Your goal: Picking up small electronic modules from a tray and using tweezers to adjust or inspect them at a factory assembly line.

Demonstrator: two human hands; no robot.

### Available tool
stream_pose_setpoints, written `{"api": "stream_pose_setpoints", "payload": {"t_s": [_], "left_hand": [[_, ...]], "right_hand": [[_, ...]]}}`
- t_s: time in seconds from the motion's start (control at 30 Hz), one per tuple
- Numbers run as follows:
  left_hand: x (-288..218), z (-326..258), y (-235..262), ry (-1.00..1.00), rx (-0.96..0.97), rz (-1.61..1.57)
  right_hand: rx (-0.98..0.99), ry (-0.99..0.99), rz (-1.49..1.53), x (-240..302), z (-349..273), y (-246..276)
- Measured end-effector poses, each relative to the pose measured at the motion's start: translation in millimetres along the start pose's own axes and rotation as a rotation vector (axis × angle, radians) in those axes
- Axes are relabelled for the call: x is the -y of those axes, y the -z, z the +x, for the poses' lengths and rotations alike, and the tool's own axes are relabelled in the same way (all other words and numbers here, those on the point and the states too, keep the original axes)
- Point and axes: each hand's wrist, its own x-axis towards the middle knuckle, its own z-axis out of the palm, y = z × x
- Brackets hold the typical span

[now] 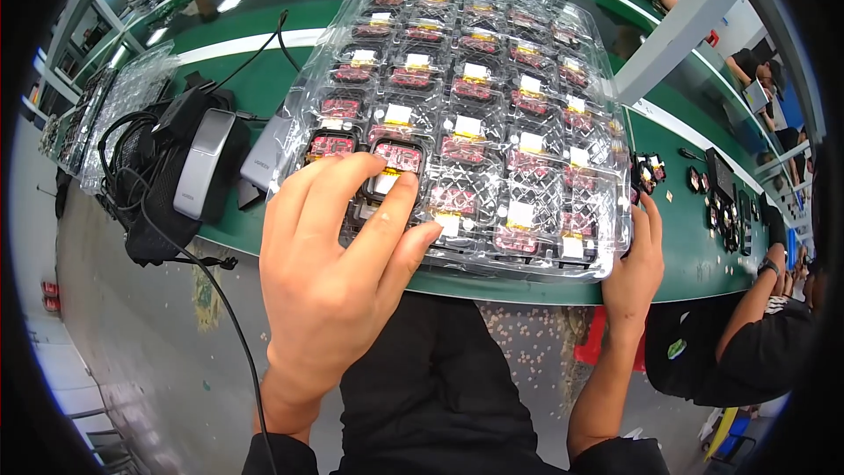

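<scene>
A clear plastic blister tray [615,251] lies before me, its pockets filled with small modules that have red circuit boards, white pads and yellow tape. My left hand [338,246] reaches over the tray's near left part. Its fingertips grip a black-framed module [400,157] with a red board, at a pocket there. Beside it, another black-framed module [330,146] is partly covered by my fingers. My right hand [635,268] is at the tray's right edge, its fingers closed around a cluster of small black modules [650,172]. The tray edge hides part of its thumb side.
Left of the tray are a grey-and-black device [207,163], black cables [119,136] and more clear trays [123,114]. A metal post [686,26] rises beyond the tray's right side. Black parts [725,202] lie on the green bench to the right, where a co-worker's arm [752,299] shows.
</scene>
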Motion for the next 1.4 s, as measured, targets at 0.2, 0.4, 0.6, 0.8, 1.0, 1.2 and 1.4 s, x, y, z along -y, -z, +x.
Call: {"api": "stream_pose_setpoints", "payload": {"t_s": [0.2, 0.4, 0.6, 0.8, 1.0, 1.2, 1.4], "left_hand": [[1.3, -1.1, 4.4, -0.053, 0.054, 0.038], [-0.9, -3.0, 2.0, -0.088, -0.119, 0.013], [-30.0, -58.8, -3.4, -0.053, -0.017, -0.796], [-69.3, -105.6, -40.1, 0.679, 0.236, -1.858], [-69.3, -125.0, -62.2, -0.023, -0.243, -0.71], [-58.3, -128.3, -58.9, -0.11, -0.222, -0.466], [-61.1, -130.0, -48.8, 0.147, -0.128, -0.778]], "right_hand": [[-0.037, 0.005, 0.014, -2.3, -1.5, 2.3], [-0.099, -0.133, 0.316, -3.3, -9.6, 9.6], [-0.223, 0.202, 0.768, 9.0, -60.3, 27.8], [0.186, 0.411, 0.971, 55.5, -77.5, 31.1], [0.567, -0.091, 1.359, 73.1, -96.6, 24.6], [0.755, -0.427, 1.607, 85.6, -111.2, 17.0], [0.758, -0.342, 1.608, 83.2, -109.1, 20.5]]}}
